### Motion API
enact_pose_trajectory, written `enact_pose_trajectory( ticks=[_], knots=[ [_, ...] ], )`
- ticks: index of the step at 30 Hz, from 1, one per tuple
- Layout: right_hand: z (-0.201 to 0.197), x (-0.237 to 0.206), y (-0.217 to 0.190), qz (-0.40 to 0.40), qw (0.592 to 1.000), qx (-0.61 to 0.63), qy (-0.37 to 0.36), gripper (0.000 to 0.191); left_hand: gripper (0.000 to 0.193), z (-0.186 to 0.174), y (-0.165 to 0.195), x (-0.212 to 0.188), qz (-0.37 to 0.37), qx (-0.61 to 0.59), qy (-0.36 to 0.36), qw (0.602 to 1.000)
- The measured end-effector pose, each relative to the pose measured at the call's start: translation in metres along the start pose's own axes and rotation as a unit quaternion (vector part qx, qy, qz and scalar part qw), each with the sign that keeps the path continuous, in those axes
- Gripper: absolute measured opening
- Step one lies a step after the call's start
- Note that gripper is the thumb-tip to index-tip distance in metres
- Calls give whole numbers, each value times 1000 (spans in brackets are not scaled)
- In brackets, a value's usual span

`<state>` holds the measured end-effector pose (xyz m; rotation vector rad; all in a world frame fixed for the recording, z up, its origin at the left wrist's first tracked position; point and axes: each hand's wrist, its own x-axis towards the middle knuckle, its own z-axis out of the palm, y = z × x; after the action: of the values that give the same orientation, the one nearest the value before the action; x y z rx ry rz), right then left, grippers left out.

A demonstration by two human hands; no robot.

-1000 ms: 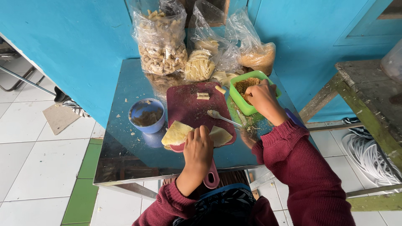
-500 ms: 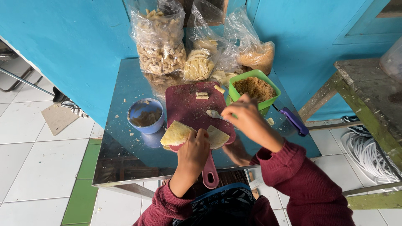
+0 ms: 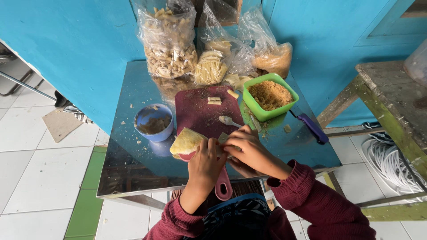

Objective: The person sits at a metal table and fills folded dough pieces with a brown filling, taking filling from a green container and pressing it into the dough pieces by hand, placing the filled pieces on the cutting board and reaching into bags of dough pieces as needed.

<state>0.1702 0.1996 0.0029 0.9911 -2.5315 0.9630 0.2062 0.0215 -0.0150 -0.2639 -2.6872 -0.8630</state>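
Observation:
A dark red cutting board (image 3: 200, 111) lies on a shiny metal table (image 3: 133, 164). My left hand (image 3: 205, 162) presses down on a pale yellow flat dough sheet (image 3: 186, 141) at the board's near edge. My right hand (image 3: 249, 149) is closed on the same sheet from the right, fingers curled over its edge. A small spoon (image 3: 227, 120) rests on the board just beyond my right hand. A green tub (image 3: 269, 96) of brown crumbs stands to the right of the board. A blue bowl (image 3: 154, 122) with dark filling sits to the left.
Three clear plastic bags of pale snacks and crumbs (image 3: 170, 42) lean against the blue wall at the table's far edge. A purple-handled knife (image 3: 311, 127) lies right of the green tub. A worn wooden bench (image 3: 391, 106) stands to the right, with white coiled hose (image 3: 387, 164) below.
My right hand left the green tub, drew back toward me and closed on the dough sheet beside my left hand. The left hand stayed on the sheet.

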Motion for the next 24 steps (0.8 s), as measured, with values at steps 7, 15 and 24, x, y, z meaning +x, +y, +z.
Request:
enact_pose_trajectory(
  ticks=[7, 15, 24],
  knots=[
    [3, 3, 9, -8, 999, -31, 21, 10, 45, -1, 6, 0, -9, 19, 0, 1000],
    [1, 3, 5, -16, 1000, 4, -1, 6, 40, 5, 2, 0, -7, 6, 33, 999],
    [3, 3, 6, -24, 999, -17, 24, 5, 40, 5, 2, -3, -3, -9, 42, 999]
  ],
)
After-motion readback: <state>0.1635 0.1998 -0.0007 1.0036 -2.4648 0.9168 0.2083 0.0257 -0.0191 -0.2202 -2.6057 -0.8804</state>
